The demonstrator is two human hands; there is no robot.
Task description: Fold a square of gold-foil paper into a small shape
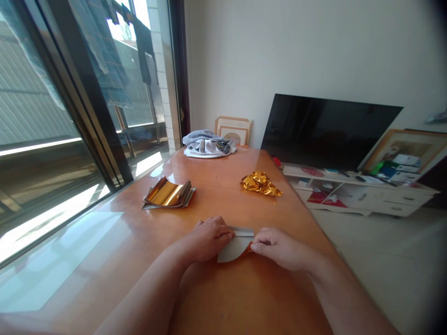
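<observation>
I had the right hand (274, 246) pinching the sheet's (232, 250) curled corner; the left hand (213, 239) lay over its folded edge on the table (223, 298), its grip unclear to me; pinning that edge square seemed wise

No lettering can be read anywhere — no label, number, brand or sign.

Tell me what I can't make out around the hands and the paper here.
All in the head view:
- Paper's left part: covered by the left hand.
- Its pinched right edge: behind the right hand's fingertips.
- Most of its orange underside: faces down.
- Sheet count in the stack: too small, edges overlap.
- Table's near end: cut off by the bottom edge.
</observation>
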